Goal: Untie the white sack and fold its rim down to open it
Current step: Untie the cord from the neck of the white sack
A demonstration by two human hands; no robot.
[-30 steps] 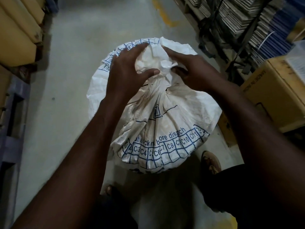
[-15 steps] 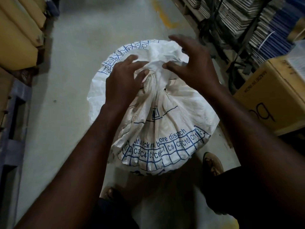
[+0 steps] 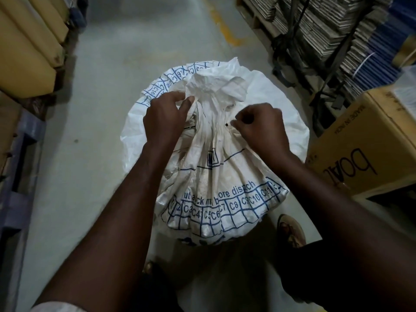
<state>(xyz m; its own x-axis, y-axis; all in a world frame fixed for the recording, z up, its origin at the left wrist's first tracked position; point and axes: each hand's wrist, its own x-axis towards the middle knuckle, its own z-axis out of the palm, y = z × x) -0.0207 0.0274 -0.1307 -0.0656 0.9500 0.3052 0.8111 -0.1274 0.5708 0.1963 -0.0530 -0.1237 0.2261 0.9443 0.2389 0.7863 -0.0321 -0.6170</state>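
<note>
Head view: the sack [image 3: 225, 176] stands on the floor [image 3: 101, 109] between the person's feet, its neck [image 3: 209, 113] gathered just beyond both sets of fingertips. The left hand [image 3: 164, 118] pinches the neck's left side, fingers closed on cloth. The right hand [image 3: 261, 127] is curled tight, apparently pinching a fold or tie end; which, I cannot tell. Untying seems under way. Next: pull the tie free, then spread the rim.
</note>
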